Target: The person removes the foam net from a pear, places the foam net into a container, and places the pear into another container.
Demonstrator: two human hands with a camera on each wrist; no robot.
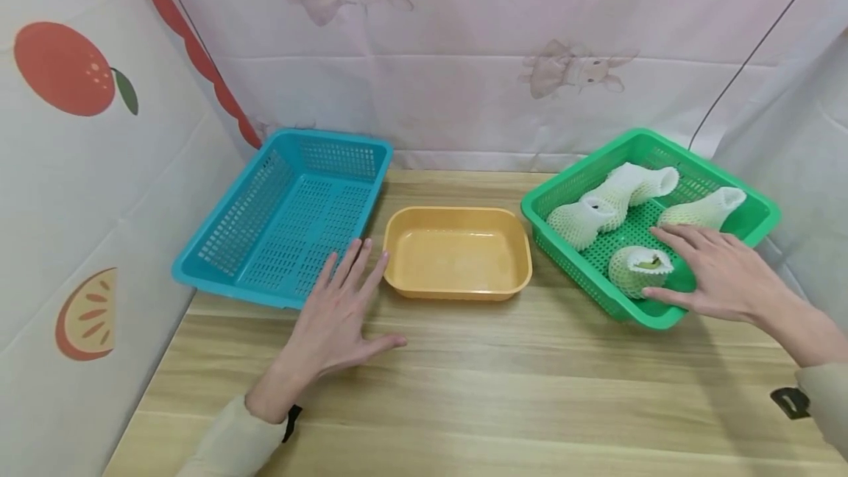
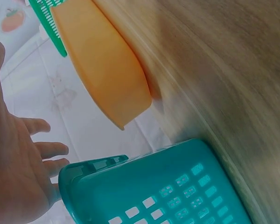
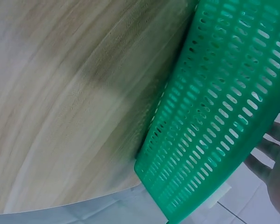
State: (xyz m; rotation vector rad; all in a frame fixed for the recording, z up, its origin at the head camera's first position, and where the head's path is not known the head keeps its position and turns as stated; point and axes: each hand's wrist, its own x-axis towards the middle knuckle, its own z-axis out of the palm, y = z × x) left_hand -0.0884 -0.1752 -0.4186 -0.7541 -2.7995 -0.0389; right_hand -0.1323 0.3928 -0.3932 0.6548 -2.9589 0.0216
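My left hand (image 1: 336,315) is spread with straight fingers by the front right corner of the blue basket (image 1: 285,299), holding nothing. In the left wrist view its fingers overlap the basket's rim. My right hand (image 1: 718,271) reaches over the near right side of the green basket (image 1: 652,319), thumb and fingers apart. Its thumb tip is right beside a fruit in a white foam net (image 1: 626,271), whose open end shows some green. The fingertips overlap another foam-netted fruit (image 1: 698,210) at the right. Several more netted fruits (image 1: 576,223) lie at the basket's left and back.
Between the baskets stands a shallow yellow-orange tray (image 1: 457,293) with nothing in it. All stand on a wood-grain table (image 1: 464,389). A printed cloth (image 1: 457,109) hangs behind, with further white cloth at both sides.
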